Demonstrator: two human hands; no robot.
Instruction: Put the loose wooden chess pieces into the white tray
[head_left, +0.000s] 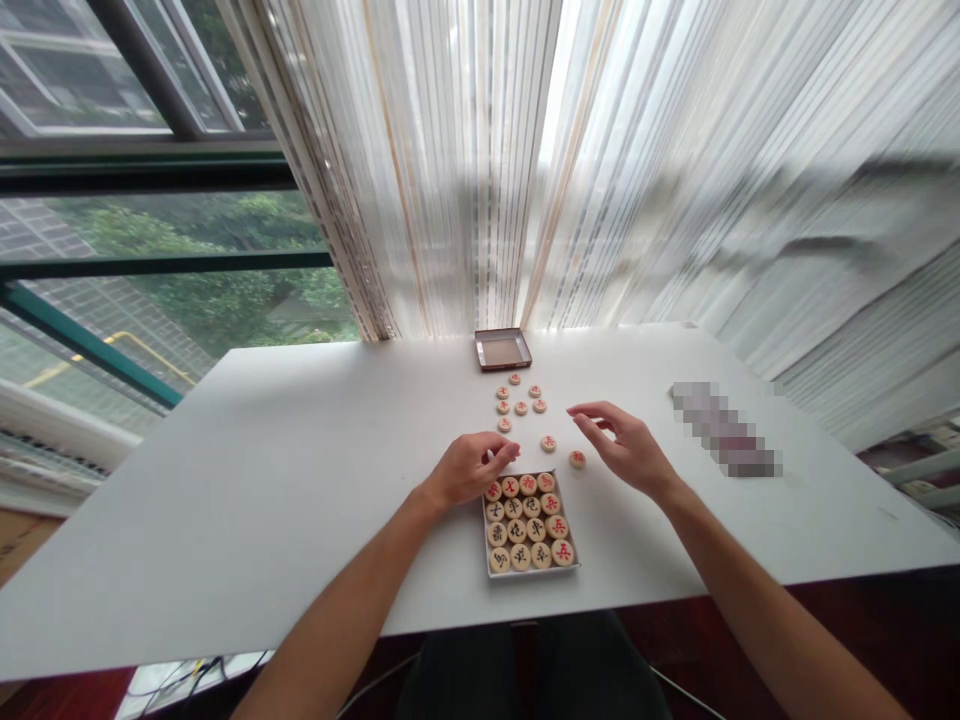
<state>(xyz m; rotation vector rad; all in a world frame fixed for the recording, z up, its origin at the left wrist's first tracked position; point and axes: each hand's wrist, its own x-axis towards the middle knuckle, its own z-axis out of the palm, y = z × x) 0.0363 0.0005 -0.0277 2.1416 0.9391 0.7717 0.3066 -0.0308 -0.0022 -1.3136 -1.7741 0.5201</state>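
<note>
A small white box [489, 548] sits near the table's front edge, packed with round wooden chess discs [526, 522] marked in red and black. My left hand [471, 466] hovers at the box's top left corner, fingers curled together as in a pinch; what they hold, if anything, is hidden. My right hand [628, 446] is just right of the box, fingers spread and slightly bent, holding nothing. Two loose discs lie between the hands, one [548, 443] farther and one [577, 459] beside my right fingers. Several more discs [520, 407] are scattered farther back.
The brown box lid [502, 349] lies open side up at the table's far edge by the striped curtain [570, 160]. A blurred flat object [724, 430] lies at the right. The white table [300, 470] ends at a window on the left.
</note>
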